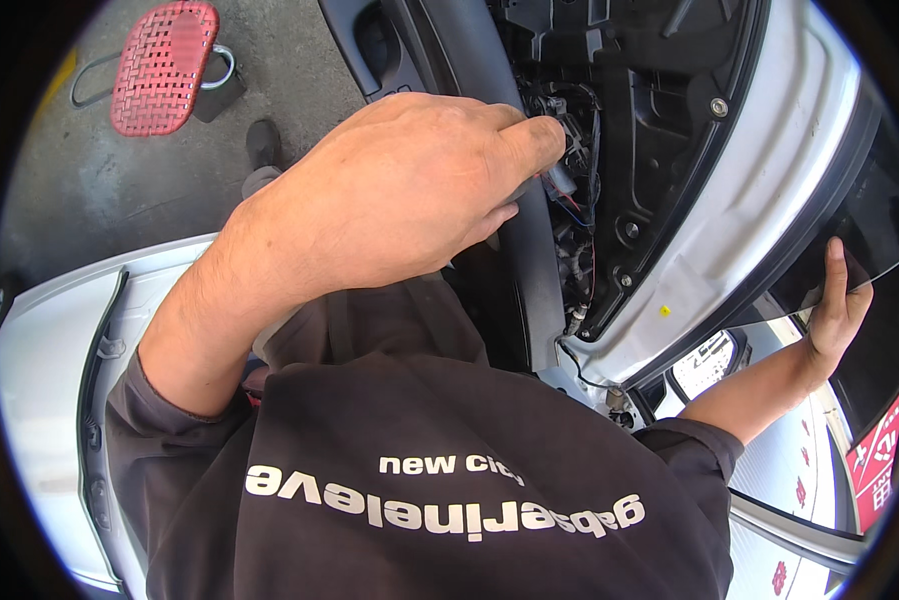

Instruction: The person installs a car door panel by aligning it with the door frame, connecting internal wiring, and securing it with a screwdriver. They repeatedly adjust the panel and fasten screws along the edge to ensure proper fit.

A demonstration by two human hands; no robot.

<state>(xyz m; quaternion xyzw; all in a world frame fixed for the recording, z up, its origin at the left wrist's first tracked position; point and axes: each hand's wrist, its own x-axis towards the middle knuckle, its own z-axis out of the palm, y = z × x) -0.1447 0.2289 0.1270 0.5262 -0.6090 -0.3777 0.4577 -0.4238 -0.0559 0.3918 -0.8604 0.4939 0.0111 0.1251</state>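
Note:
Mid-view, my left hand is closed at the upper edge of a dark door trim panel, index finger reaching over it and thumb on the near side. The panel stands away from the white car door, with a wiring bundle in the gap behind it. Thin red and blue wires show just beyond my fingertips. At the right, my right hand grips the edge of the dark window glass, one finger stretched along its face; its other fingers are partly hidden.
A red woven chair stands on the grey concrete floor at the upper left. White car bodywork with a black seal lies at the lower left. A red sign and a white surface show at the lower right.

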